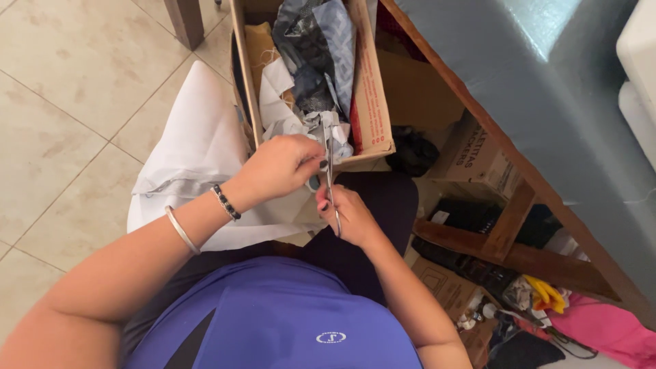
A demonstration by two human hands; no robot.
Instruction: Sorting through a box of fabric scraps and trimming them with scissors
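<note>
right hand [352, 217], scissors [331, 179], brown carton [372, 89]

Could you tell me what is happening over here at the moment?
A seated person in a purple shirt is working over their lap. The right hand holds a pair of scissors, blades pointing up, and the left hand grips a small piece of pale cloth at the blades. Just beyond the hands stands an open cardboard box full of fabric scraps, and a white sheet of fabric lies draped beside it on the tiled floor. A grey-topped wooden table is to the right.
</note>
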